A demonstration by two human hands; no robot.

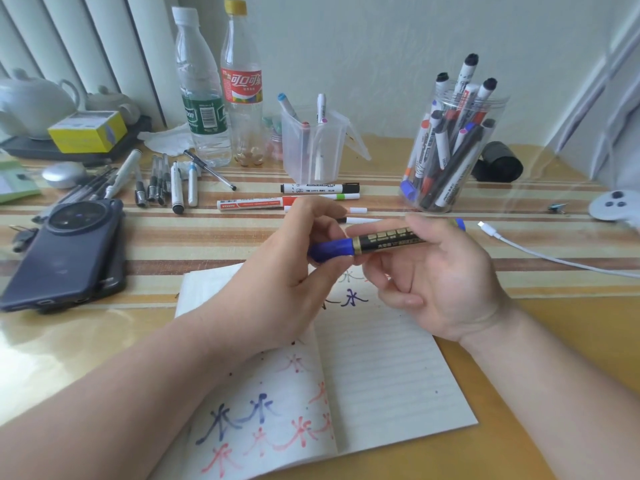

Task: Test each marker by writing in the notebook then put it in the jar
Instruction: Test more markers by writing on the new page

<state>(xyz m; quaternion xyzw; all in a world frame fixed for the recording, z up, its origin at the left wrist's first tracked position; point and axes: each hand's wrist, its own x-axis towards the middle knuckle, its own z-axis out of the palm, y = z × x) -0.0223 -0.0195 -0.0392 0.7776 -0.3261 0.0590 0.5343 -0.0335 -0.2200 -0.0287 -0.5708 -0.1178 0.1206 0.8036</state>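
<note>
While left hand (294, 268) and right hand (446, 282) grip blue marker (388, 239), notebook (381, 375) beneath

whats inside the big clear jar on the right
Many markers stand packed in the jar, with blue, red and black caps; three black-topped ones poke above the rim. Those at the back are covered, so no exact count.

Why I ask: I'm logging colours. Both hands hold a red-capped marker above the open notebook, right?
No. The head view shows the cap of the marker is blue, not red. The left hand and right hand do hold it above the open notebook.
</note>
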